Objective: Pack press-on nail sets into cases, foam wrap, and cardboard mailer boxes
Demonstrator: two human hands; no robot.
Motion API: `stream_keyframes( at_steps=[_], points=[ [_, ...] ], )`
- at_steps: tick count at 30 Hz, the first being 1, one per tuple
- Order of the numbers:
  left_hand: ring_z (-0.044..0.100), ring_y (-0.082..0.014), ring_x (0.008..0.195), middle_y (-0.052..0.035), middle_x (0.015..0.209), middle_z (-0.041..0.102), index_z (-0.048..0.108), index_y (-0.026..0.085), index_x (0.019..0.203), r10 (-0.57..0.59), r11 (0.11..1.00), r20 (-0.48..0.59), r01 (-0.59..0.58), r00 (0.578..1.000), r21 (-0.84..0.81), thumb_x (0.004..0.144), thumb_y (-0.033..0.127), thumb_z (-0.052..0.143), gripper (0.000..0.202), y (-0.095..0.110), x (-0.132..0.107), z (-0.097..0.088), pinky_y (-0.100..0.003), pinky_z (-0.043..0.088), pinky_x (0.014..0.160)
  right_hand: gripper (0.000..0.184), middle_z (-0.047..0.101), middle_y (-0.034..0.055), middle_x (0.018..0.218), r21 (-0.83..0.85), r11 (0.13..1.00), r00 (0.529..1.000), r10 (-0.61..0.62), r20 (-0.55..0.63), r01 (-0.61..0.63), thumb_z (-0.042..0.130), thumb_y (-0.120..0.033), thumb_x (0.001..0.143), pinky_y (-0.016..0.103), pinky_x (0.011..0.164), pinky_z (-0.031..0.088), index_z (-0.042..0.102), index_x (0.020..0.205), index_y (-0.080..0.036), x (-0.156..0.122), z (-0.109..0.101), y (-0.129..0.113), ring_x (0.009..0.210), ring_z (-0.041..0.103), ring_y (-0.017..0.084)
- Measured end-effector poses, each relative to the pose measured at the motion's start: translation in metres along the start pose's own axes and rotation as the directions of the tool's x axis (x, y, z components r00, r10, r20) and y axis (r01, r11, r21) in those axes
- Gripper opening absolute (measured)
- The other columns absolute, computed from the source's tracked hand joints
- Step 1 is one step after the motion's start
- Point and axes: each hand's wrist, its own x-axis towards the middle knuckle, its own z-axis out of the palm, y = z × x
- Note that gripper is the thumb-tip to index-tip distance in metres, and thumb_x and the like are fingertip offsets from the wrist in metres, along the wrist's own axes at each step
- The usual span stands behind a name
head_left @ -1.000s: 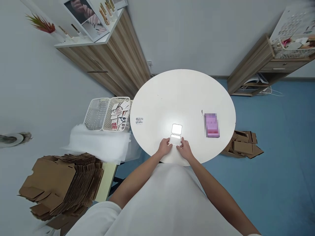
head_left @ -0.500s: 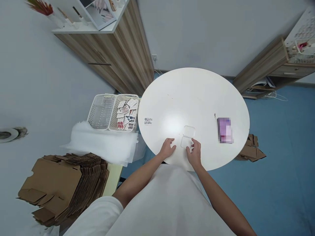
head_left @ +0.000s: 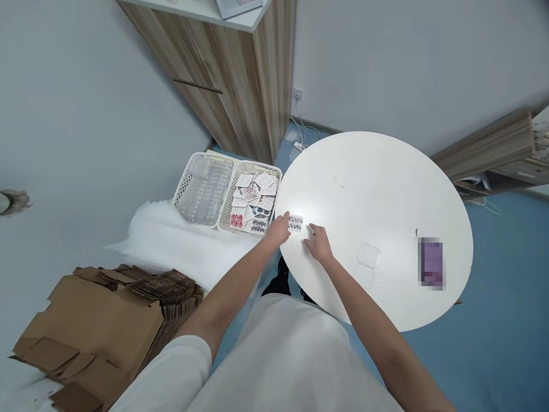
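Observation:
A small card of false nails [head_left: 295, 223], with rows of shiny dark nails, lies near the left edge of the white round table [head_left: 386, 183]. My left hand [head_left: 278, 230] is at the card's left end, index finger and thumb at its upper and lower corners, closed on it. Just right of the card, my right hand [head_left: 319, 244] is held with thumb and fingers apart, holding nothing. A clear hinged plastic case [head_left: 368, 256] lies opened out farther right on the table, away from both hands.
Left of the table stand a basket of nail cards [head_left: 277, 171] and a basket of clear cases [head_left: 182, 186]. White foam sheets [head_left: 171, 240] and stacked flat cardboard boxes [head_left: 98, 315] are nearer me. A blurred purple object [head_left: 432, 262] lies at right. A wooden cabinet [head_left: 240, 80] rises behind.
Both hands have moved left, from beside the clear case to the card of false nails. My left hand has taken hold of the card's end. The view has swung left.

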Motion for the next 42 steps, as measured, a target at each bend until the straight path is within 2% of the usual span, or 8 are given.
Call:
stream_keyframes(
  at_steps=[3, 7, 12, 21, 26, 34, 38, 42],
  points=[
    [0.053, -0.0281, 0.091, -0.0161, 0.101, 0.051, 0.026, 0.013, 0.129, -0.055, 0.998, 0.053, 0.058, 0.997, -0.040, 0.064, 0.013, 0.063, 0.074, 0.000, 0.010, 0.004, -0.030, 0.036, 0.073, 0.060, 0.040, 0.0089, 0.113, -0.043, 0.999, 1.000, 0.026, 0.011, -0.025, 0.055, -0.026, 0.069, 0.038, 0.084, 0.041, 0.033, 0.124, -0.024, 0.023, 0.009, -0.010, 0.101, 0.045, 0.024],
    [0.052, -0.0288, 0.093, -0.0156, 0.102, 0.050, 0.030, 0.014, 0.126, -0.034, 0.995, 0.027, 0.036, 0.999, -0.096, 0.066, 0.009, 0.060, 0.066, -0.006, 0.012, 0.011, -0.031, 0.035, 0.074, 0.065, 0.039, 0.0083, 0.109, -0.125, 0.989, 0.996, 0.087, 0.028, -0.083, 0.059, -0.025, 0.065, 0.036, 0.079, 0.042, 0.033, 0.124, -0.025, 0.039, 0.016, -0.014, 0.096, 0.047, 0.023],
    [0.052, -0.0233, 0.090, -0.0115, 0.105, 0.047, 0.038, 0.017, 0.116, 0.008, 0.996, 0.033, -0.005, 0.999, -0.093, 0.068, 0.005, 0.054, 0.052, -0.009, 0.011, 0.014, -0.028, 0.036, 0.071, 0.057, 0.040, 0.0057, 0.106, -0.215, 0.968, 0.990, 0.137, 0.028, -0.128, 0.060, -0.022, 0.063, 0.031, 0.072, 0.043, 0.040, 0.116, -0.027, 0.045, 0.018, -0.016, 0.092, 0.049, 0.019],
    [0.052, -0.0180, 0.083, -0.0099, 0.110, 0.042, 0.033, 0.020, 0.112, -0.074, 0.996, 0.092, 0.078, 0.993, -0.048, 0.063, 0.001, 0.056, 0.058, -0.002, 0.017, 0.007, -0.024, 0.035, 0.060, 0.055, 0.039, 0.0049, 0.104, -0.300, 0.934, 0.977, 0.213, 0.030, -0.194, 0.063, -0.016, 0.056, 0.028, 0.070, 0.041, 0.041, 0.106, -0.023, 0.050, 0.019, -0.025, 0.092, 0.047, 0.018],
    [0.052, -0.0178, 0.080, -0.0095, 0.108, 0.043, 0.033, 0.020, 0.111, -0.022, 0.997, 0.069, 0.027, 0.997, -0.069, 0.062, 0.002, 0.056, 0.056, -0.006, 0.015, 0.006, -0.024, 0.035, 0.058, 0.060, 0.038, 0.0061, 0.110, -0.229, 0.963, 0.989, 0.146, 0.011, -0.140, 0.061, -0.019, 0.060, 0.030, 0.071, 0.042, 0.036, 0.113, -0.023, 0.041, 0.020, -0.020, 0.094, 0.046, 0.019],
    [0.050, -0.0195, 0.085, -0.0052, 0.093, 0.049, 0.035, 0.018, 0.111, 0.150, 0.975, 0.011, -0.146, 0.989, -0.168, 0.064, 0.012, 0.059, 0.054, -0.014, 0.002, 0.012, -0.028, 0.038, 0.069, 0.068, 0.039, 0.0081, 0.111, -0.066, 0.997, 0.997, -0.027, 0.078, 0.032, 0.057, -0.022, 0.065, 0.037, 0.089, 0.036, 0.027, 0.127, -0.021, 0.023, 0.016, -0.003, 0.105, 0.038, 0.023],
    [0.049, -0.0167, 0.081, -0.0030, 0.090, 0.047, 0.035, 0.018, 0.112, 0.259, 0.940, 0.003, -0.251, 0.966, -0.231, 0.062, 0.016, 0.060, 0.056, -0.004, -0.008, 0.018, -0.028, 0.040, 0.069, 0.072, 0.037, 0.0079, 0.114, 0.002, 0.996, 0.994, -0.087, 0.061, 0.087, 0.055, -0.021, 0.068, 0.038, 0.093, 0.034, 0.021, 0.132, -0.023, 0.004, 0.003, 0.011, 0.109, 0.036, 0.023],
    [0.047, -0.0150, 0.079, -0.0015, 0.087, 0.047, 0.036, 0.019, 0.112, 0.344, 0.899, -0.020, -0.335, 0.939, -0.282, 0.063, 0.016, 0.058, 0.055, 0.020, -0.023, 0.033, -0.028, 0.040, 0.071, 0.069, 0.038, 0.0060, 0.112, 0.026, 0.992, 0.992, -0.126, 0.014, 0.126, 0.054, -0.022, 0.072, 0.039, 0.093, 0.035, 0.021, 0.132, -0.028, -0.028, -0.021, 0.031, 0.107, 0.039, 0.022]
  ],
)
